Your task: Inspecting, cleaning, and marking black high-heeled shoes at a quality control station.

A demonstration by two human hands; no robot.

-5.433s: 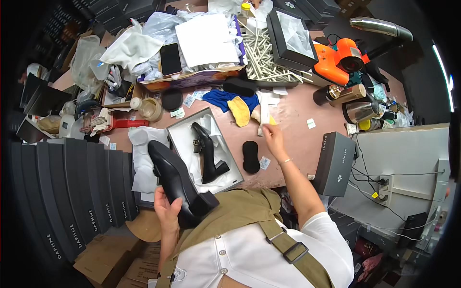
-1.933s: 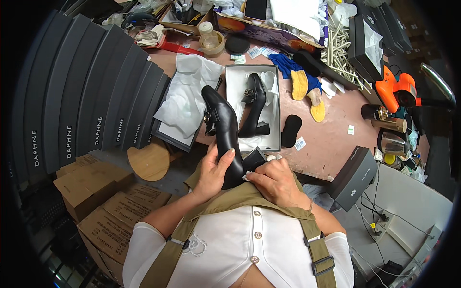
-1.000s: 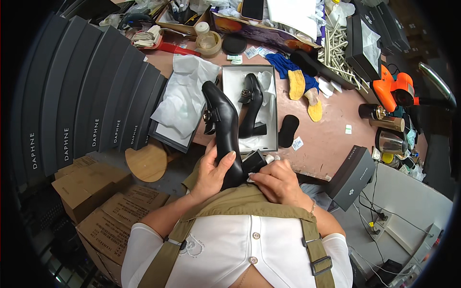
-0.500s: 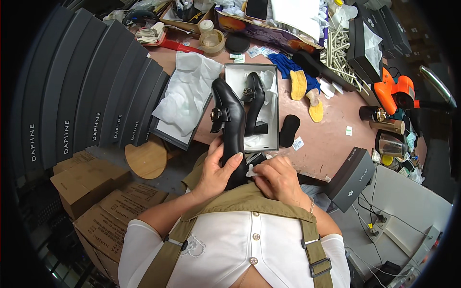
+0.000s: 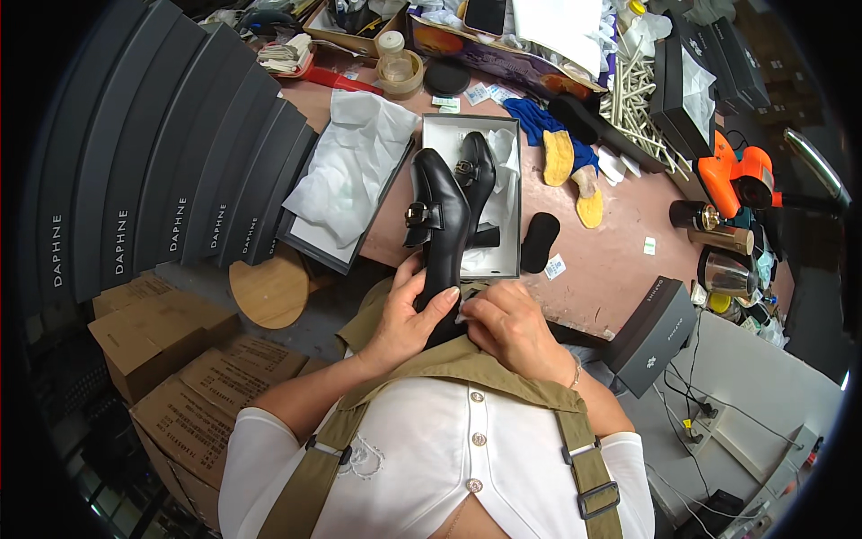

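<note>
My left hand (image 5: 406,316) is wrapped round the rear part of a black leather heeled shoe (image 5: 443,202) with a metal buckle on its strap. The shoe's toe points away from me. Close to its heel end, my right hand (image 5: 514,322) pinches a small white wad (image 5: 462,310), which looks like tissue or cloth, against the shoe. Much of the wad is hidden by the fingers. A matching black shoe (image 5: 482,171) lies on its side in an open shoe box (image 5: 518,202) with white paper, just beyond the held shoe and partly covered by it.
A box lid (image 5: 314,244) with white tissue paper lies left of the open box. Tall stacked dark shoe boxes (image 5: 153,153) crowd the left. Yellow sponges (image 5: 558,160), a black pad (image 5: 540,242) and an orange heat gun (image 5: 741,171) lie to the right. Cartons (image 5: 162,346) stand lower left.
The held shoe's toe has swung a little to the right, nearer the boxed shoe. My right hand has moved slightly left with the white wad, of which less now shows.
</note>
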